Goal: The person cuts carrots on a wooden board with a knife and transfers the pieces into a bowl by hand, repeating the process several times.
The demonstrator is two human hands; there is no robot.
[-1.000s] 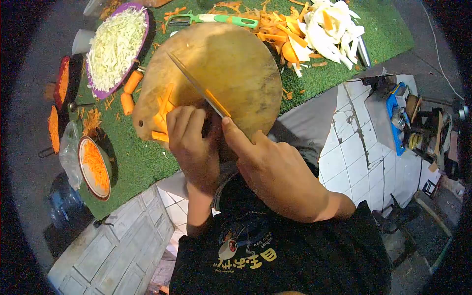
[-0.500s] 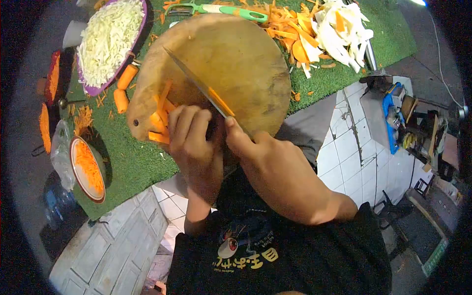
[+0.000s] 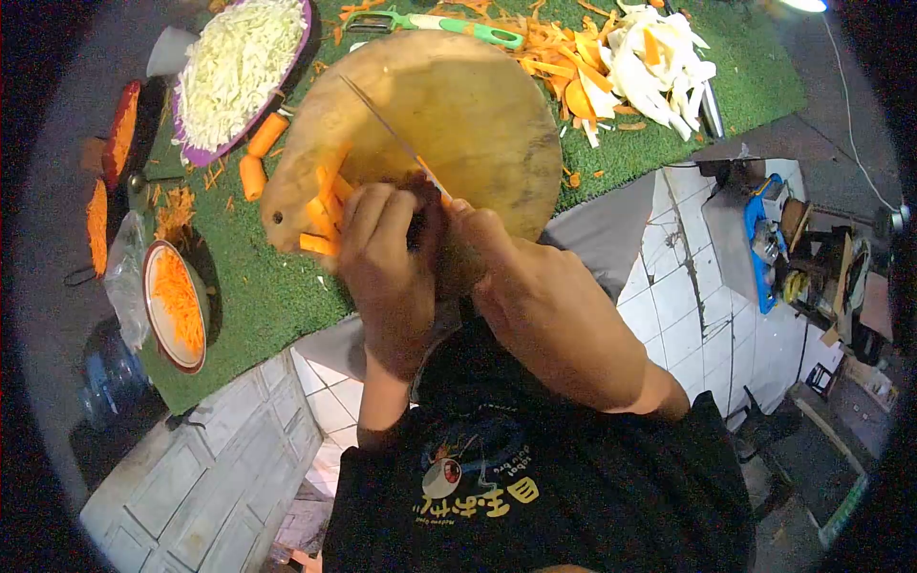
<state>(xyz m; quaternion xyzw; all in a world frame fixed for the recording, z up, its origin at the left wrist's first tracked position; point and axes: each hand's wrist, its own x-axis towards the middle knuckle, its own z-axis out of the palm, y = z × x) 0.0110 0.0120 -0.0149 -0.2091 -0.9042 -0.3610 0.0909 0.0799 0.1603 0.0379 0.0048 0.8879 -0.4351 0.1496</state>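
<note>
A round wooden cutting board lies on the green mat. My right hand is closed around the handle of a knife, whose blade points to the far left across the board. Close beside the blade, my left hand rests at the board's near edge with curled fingers, pressing on carrot; most of the piece under them is hidden. Cut carrot sticks lie against the left side of those fingers. A thin orange strip shows along the blade near my right thumb.
Left of the board are a purple plate of shredded cabbage, carrot chunks and a bowl of shredded carrot. Behind it lies a green peeler. Peelings and white strips lie at the far right on the green mat.
The blade has turned steeper and more edge-on, and my right hand has moved slightly up and right. My left hand stays curled on the carrot. The whole view has shifted a little.
</note>
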